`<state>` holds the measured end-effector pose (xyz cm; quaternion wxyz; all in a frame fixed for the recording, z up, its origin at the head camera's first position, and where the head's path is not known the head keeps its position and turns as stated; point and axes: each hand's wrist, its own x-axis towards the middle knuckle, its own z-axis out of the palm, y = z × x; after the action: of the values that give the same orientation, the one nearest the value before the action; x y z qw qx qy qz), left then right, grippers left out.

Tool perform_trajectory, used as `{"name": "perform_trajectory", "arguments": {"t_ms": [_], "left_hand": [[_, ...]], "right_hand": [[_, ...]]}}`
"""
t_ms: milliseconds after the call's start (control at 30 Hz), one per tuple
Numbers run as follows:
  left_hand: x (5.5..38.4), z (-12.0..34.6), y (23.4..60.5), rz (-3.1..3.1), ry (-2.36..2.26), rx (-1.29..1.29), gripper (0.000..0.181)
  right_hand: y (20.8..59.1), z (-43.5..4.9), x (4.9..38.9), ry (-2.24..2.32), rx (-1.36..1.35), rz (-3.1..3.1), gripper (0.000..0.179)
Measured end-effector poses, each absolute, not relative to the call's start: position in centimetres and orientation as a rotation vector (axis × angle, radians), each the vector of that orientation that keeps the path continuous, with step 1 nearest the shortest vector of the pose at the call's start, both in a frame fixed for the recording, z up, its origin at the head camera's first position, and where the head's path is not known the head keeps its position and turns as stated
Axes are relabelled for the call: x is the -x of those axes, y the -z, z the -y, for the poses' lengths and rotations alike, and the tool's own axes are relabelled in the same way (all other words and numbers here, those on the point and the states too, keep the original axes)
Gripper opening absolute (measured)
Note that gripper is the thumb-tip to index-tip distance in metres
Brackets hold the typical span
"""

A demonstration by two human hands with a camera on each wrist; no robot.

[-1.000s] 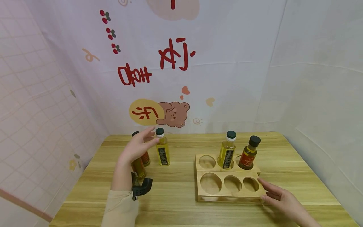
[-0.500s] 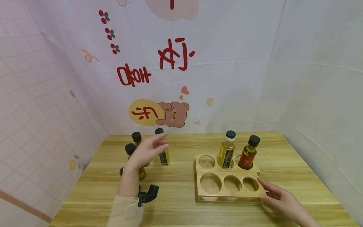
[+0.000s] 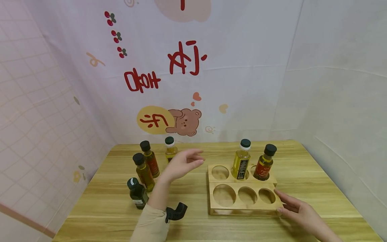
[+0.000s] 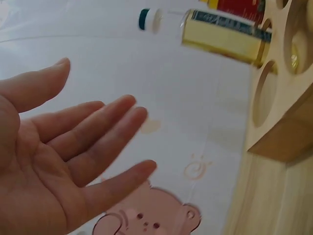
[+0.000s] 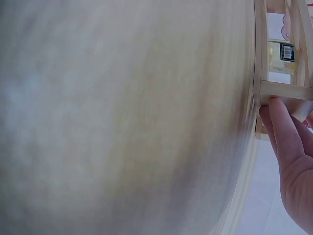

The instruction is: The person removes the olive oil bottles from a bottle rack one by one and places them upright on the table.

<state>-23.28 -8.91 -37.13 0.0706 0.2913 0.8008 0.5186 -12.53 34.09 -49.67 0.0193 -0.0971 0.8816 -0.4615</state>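
Blocking part of an oil bottle (image 3: pixel 170 155), left hand (image 3: pixel 182 164) hangs loose and empty; right hand (image 3: pixel 297 212) touches the rack (image 3: pixel 237 205), fingers fairly straight. Three dark-capped bottles (image 3: pixel 145 177) crowd the left forearm (image 3: pixel 159 196).

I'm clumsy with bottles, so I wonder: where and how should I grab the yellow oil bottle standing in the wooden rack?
Probably around the upper body of the yellow oil bottle, below the white collar, coming from the left: its base sits in the wooden rack, the red-labelled bottle stands close on its right, and the hole on its left is vacant.
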Motion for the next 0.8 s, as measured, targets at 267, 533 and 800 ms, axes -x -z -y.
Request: {"name": "perform_trajectory", "arguments": {"t_ms": [267,533,800], "left_hand": [[23.6,4.5,38.1,-2.323,-1.660,-0.904,0.046],[23.9,1.1,38.9,-2.347,-1.670,-0.924,0.050],[24.8,-1.3,39.1,-2.481,-1.645,-1.006,0.056]], "right_hand": [[49.9,-34.3,12.5,1.450,0.345,-2.743,0.058],[49.7,-34.1,12.4,1.446,0.333,-2.751,0.059],[49.7,-34.1,12.4,1.460,0.318,-2.747,0.059]]}}
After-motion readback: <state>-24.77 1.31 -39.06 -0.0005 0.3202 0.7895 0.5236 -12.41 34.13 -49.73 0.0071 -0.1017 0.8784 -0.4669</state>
